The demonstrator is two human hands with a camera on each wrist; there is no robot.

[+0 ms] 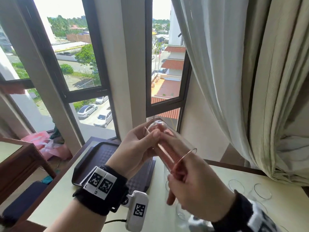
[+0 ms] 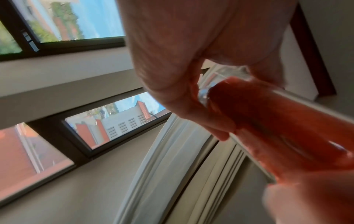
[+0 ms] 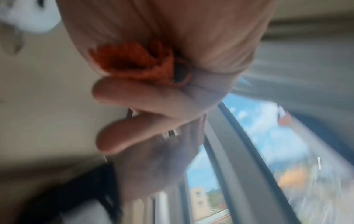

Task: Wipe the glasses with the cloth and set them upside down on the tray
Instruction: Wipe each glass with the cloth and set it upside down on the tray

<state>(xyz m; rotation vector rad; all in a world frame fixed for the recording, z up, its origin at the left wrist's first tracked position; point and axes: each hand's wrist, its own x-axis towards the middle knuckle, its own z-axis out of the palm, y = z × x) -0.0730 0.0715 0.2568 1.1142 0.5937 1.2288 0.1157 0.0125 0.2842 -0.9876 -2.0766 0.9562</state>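
Note:
A tall clear glass (image 1: 173,139) is held tilted in the air above the dark brown tray (image 1: 100,153). My left hand (image 1: 151,136) grips its base end, with the thumb on top. The glass's mouth points down right toward my right hand (image 1: 180,181). An orange-red cloth (image 1: 169,159) is stuffed inside the glass, and my right hand holds its end at the rim. In the left wrist view my fingers (image 2: 182,94) curl around the glass base (image 2: 214,86), and the cloth (image 2: 268,121) fills the glass. The right wrist view is blurred and shows the cloth (image 3: 130,60) bunched in my curled right hand (image 3: 149,109).
Several more clear glasses (image 1: 236,185) stand upright on the pale table (image 1: 58,201), at the right and below my right hand. The tray lies at the table's far left. Windows and heavy curtains (image 1: 250,81) stand close behind. A wooden desk (image 1: 20,158) is on the left.

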